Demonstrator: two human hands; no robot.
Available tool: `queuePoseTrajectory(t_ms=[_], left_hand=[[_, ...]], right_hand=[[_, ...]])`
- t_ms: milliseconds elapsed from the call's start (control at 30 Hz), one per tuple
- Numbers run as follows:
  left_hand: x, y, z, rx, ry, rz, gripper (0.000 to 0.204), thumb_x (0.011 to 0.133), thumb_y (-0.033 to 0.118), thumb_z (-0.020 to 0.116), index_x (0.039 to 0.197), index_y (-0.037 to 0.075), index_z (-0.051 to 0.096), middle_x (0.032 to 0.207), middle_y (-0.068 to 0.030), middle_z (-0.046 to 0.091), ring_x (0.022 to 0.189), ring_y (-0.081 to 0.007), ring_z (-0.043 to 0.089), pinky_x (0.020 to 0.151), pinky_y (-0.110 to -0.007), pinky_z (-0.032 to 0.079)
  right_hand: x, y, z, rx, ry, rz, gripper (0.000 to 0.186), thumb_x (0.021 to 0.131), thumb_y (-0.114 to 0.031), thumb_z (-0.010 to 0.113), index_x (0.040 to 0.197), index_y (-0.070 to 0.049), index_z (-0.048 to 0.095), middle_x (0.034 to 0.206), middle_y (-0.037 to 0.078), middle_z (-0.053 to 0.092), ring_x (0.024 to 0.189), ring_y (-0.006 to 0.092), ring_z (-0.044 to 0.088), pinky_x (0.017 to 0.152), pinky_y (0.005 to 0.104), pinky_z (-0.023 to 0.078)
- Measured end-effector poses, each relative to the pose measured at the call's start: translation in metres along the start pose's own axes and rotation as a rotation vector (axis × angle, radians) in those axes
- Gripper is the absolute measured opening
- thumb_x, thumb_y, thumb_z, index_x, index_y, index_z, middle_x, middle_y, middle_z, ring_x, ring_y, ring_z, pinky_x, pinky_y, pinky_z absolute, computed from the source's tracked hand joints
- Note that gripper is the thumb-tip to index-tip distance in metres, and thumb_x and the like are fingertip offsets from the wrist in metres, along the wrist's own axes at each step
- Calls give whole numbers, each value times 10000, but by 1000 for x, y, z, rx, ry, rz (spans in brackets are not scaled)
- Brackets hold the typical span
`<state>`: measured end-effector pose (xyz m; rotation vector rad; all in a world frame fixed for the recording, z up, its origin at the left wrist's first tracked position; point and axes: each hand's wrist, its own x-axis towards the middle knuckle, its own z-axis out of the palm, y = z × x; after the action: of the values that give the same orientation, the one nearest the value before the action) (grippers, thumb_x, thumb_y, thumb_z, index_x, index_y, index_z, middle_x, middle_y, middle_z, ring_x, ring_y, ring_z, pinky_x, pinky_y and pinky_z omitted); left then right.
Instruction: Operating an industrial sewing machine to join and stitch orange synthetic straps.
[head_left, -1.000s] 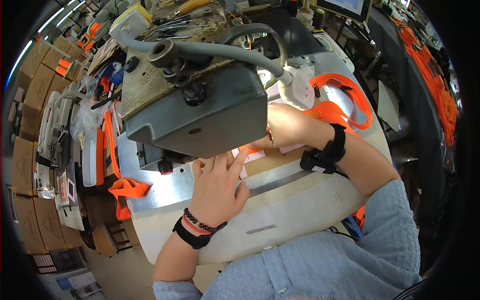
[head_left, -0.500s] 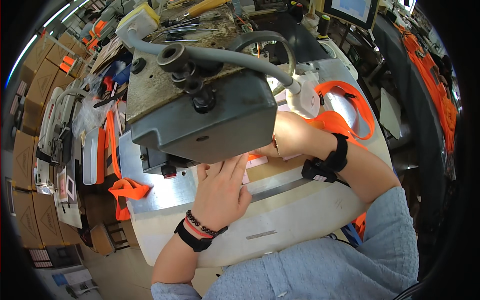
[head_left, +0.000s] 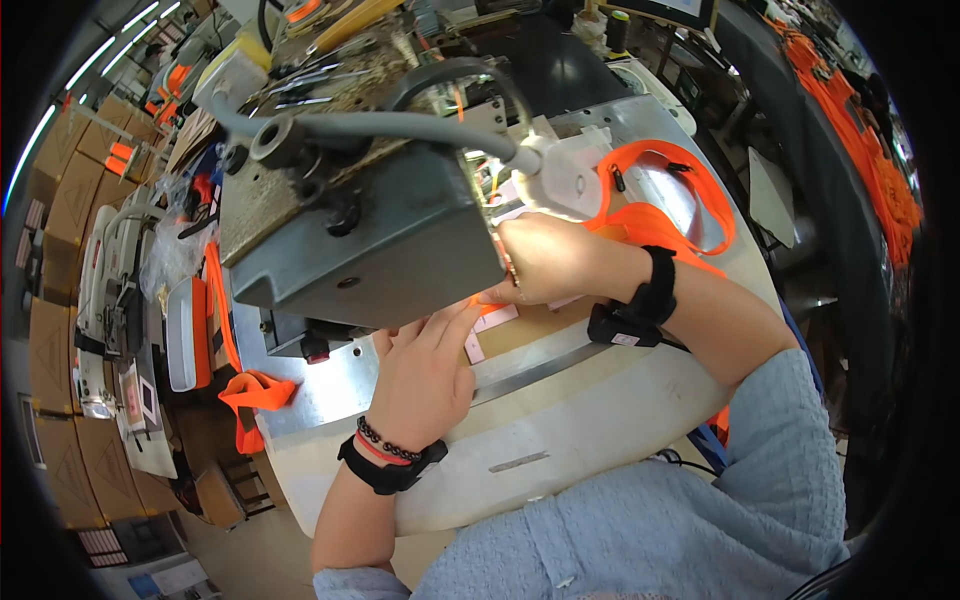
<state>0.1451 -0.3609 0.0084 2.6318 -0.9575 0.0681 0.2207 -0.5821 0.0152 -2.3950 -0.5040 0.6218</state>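
A dark grey sewing machine head (head_left: 375, 230) overhangs the work and hides part of both hands' fingertips. My left hand (head_left: 425, 375) lies palm down in front of it, fingers stretched forward. Beyond, my right hand (head_left: 550, 258) is closed, its fingertips close to the machine head; what they grip is hidden. A small piece of orange material (head_left: 487, 306) shows between the two hands. Next to it, pale pink strips (head_left: 496, 319) lie on a tan board (head_left: 530, 333). Behind my right hand, an orange webbing strap (head_left: 655, 222) loops across the metal plate.
A white lamp (head_left: 562, 180) on a grey flexible neck hangs just above my right hand. Another orange strap (head_left: 262, 390) hangs over the table's left edge, near an orange and grey tray (head_left: 188, 335). Tools (head_left: 305, 88) lie atop the machine.
The whole view has shifted, so the machine sits further left in the picture. Both hands keep nearly the same place beside the machine, and their finger poses look much the same.
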Motion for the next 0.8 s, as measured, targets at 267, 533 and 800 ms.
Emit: queuePoseTrajectory(t_ms=[267, 533, 800], left_hand=[[-2, 6, 2, 144, -32, -20, 517, 717, 102, 593, 1231, 51, 618, 1349, -87, 596, 1076, -301, 569, 946, -508, 362], [-2, 9, 1, 121, 32, 23, 478, 702, 100, 599, 1174, 42, 642, 1300, -89, 623, 1048, -279, 576, 946, -490, 342], [0, 14, 0, 154, -9, -2, 574, 751, 169, 581, 1315, 65, 578, 1263, -98, 625, 1055, -267, 565, 949, -511, 331]], right_hand=[[-40, 29, -18, -226, 438, -417, 245, 840, -217, 719, 959, -30, 613, 875, 151, 649, 829, 324, 642, 731, 411, 520], [-201, 69, -45, -242, 296, 235, 230, 867, -188, 736, 1011, -16, 684, 875, 126, 676, 796, 303, 661, 747, 401, 530], [-194, 101, -21, -20, 437, 356, 304, 819, -178, 767, 1023, 12, 647, 833, 144, 650, 784, 296, 636, 729, 380, 500]])
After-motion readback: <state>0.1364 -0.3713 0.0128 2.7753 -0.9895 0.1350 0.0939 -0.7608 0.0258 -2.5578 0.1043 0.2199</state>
